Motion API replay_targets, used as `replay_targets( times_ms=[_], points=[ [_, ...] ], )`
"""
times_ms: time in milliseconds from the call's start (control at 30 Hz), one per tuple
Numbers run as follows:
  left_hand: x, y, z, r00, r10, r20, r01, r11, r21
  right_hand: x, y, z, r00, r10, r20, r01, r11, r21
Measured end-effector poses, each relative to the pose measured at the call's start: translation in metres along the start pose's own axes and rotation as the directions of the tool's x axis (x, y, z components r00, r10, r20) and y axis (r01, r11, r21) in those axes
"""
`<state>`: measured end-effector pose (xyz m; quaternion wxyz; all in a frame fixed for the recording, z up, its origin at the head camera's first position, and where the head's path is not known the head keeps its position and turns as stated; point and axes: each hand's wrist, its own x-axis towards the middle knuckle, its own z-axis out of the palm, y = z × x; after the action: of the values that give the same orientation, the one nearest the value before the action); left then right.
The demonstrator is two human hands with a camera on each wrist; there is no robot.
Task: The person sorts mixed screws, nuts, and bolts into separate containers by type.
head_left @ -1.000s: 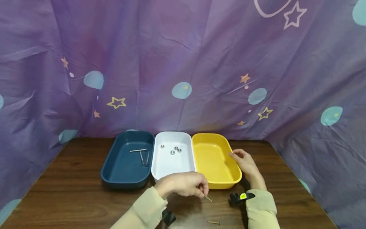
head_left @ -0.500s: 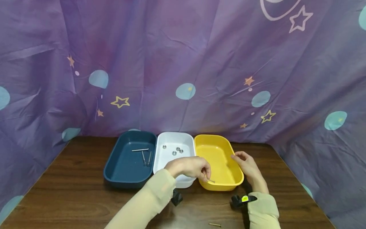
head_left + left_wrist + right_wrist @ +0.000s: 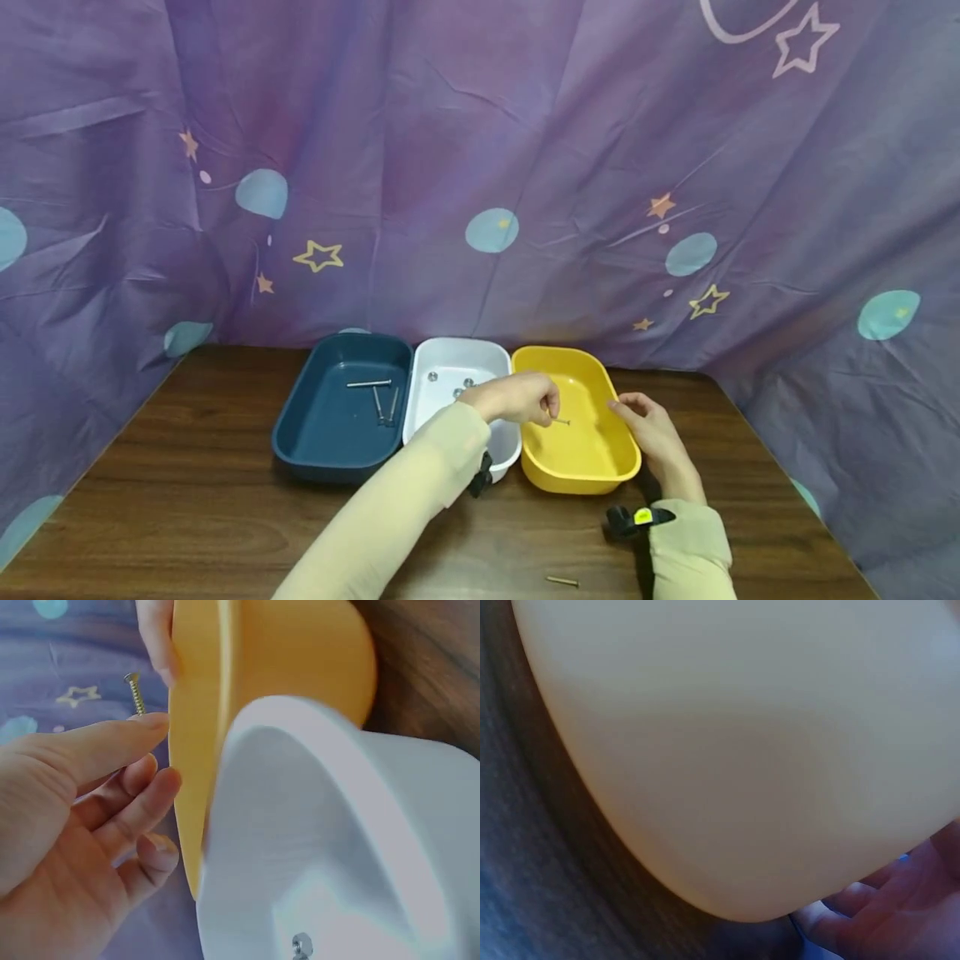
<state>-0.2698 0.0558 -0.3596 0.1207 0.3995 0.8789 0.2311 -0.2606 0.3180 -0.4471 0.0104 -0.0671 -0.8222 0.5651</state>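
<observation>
My left hand point(image 3: 525, 400) reaches over the yellow tray point(image 3: 577, 483) and pinches a small screw point(image 3: 561, 422) between thumb and fingertips, above the tray's inside. The left wrist view shows that screw point(image 3: 135, 694) standing up from my fingertips point(image 3: 150, 724) beside the yellow tray's rim point(image 3: 195, 750). My right hand point(image 3: 652, 429) holds the yellow tray's right rim, thumb on top and fingers against the outer wall. In the right wrist view the yellow tray's wall point(image 3: 742, 750) fills the frame, with my right hand's fingers point(image 3: 900, 915) beside it.
A white tray point(image 3: 450, 358) with several nuts point(image 3: 432, 377) stands left of the yellow one. Left of that is a dark blue tray point(image 3: 330, 467) holding bolts point(image 3: 369, 384). A loose screw point(image 3: 561, 581) lies on the wooden table near its front edge. A purple curtain hangs behind.
My left hand has lifted the screw from the table in front of the trays and carried it away from me, over the yellow tray. The right hand has stayed at the rim.
</observation>
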Motion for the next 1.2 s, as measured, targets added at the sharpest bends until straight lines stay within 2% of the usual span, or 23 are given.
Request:
replay_targets(
  times_ms=[233,333,533,767,867,1100,1200],
  points=[
    [0.017,-0.005,-0.003,0.993,0.001,-0.115,-0.005,0.999,-0.036,0.001,0.0,-0.001,1.0,-0.009,0.0,0.009,0.999,0.033],
    [0.023,-0.01,-0.003,0.988,-0.007,-0.152,0.005,1.0,-0.008,0.003,0.0,0.002,1.0,-0.015,-0.01,0.016,1.0,0.022],
    [0.033,-0.021,0.0,0.985,-0.072,-0.159,0.078,0.997,0.027,0.003,0.0,0.006,1.0,-0.004,-0.002,0.004,1.0,0.02],
    [0.045,-0.021,0.007,0.986,-0.047,-0.157,0.042,0.998,-0.036,-0.003,0.001,0.001,1.0,-0.002,-0.019,0.002,1.0,0.019],
    [0.047,-0.021,0.007,0.986,-0.056,-0.159,0.048,0.998,-0.051,-0.004,0.002,0.0,1.0,0.0,-0.016,0.001,1.0,0.031],
    [0.047,-0.021,0.0,0.966,-0.088,-0.245,0.078,0.996,-0.05,-0.002,0.002,0.002,1.0,0.008,-0.009,-0.008,0.999,0.052],
    [0.046,-0.022,-0.002,0.96,-0.101,-0.261,0.088,0.994,-0.064,-0.002,0.001,0.002,1.0,0.001,-0.011,0.0,0.999,0.048]
  ],
)
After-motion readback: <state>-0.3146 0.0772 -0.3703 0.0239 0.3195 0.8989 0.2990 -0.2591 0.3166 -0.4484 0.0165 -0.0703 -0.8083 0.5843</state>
